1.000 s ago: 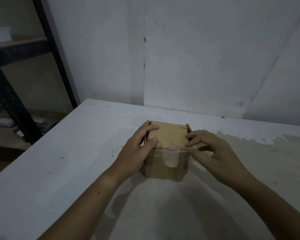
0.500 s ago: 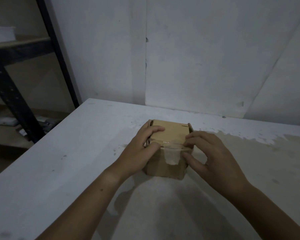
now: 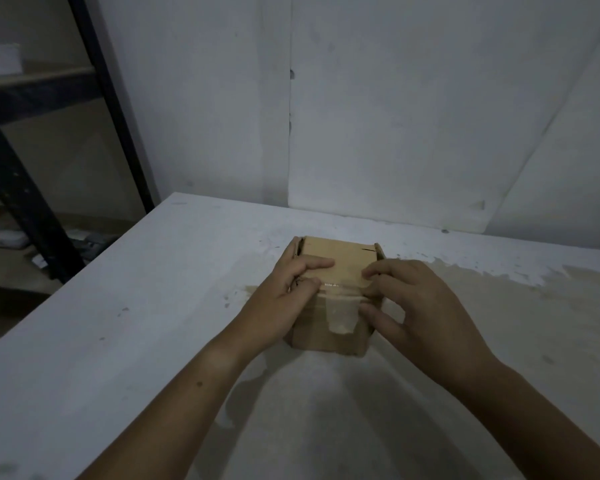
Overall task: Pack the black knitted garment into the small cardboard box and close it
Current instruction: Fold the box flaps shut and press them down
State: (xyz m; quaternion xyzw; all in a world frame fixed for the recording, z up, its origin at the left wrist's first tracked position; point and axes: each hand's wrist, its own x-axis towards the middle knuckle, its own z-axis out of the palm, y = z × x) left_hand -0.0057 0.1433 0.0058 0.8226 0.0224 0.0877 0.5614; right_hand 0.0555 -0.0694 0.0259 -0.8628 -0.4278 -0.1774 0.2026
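Note:
The small cardboard box [image 3: 336, 265] stands on the white table [image 3: 146, 306] with its top flaps folded down. A patch of old tape [image 3: 342, 315] clings to its near face. My left hand [image 3: 278, 303] grips the box's left side, fingers pressing on the lid. My right hand [image 3: 420, 306] holds the right side, fingertips on the lid's near edge and thumb against the front face. The black knitted garment is not visible; the shut lid hides the inside.
A white wall [image 3: 395, 116] rises right behind the table. A dark metal shelving rack [image 3: 25, 202] stands to the left beyond the table edge, with clutter on its low shelf. Paint is worn off the tabletop [image 3: 499, 306] at the right.
My right hand has moved in from beside the box and now presses on its lid and front. My left hand stays on the left side. The view has shifted slightly.

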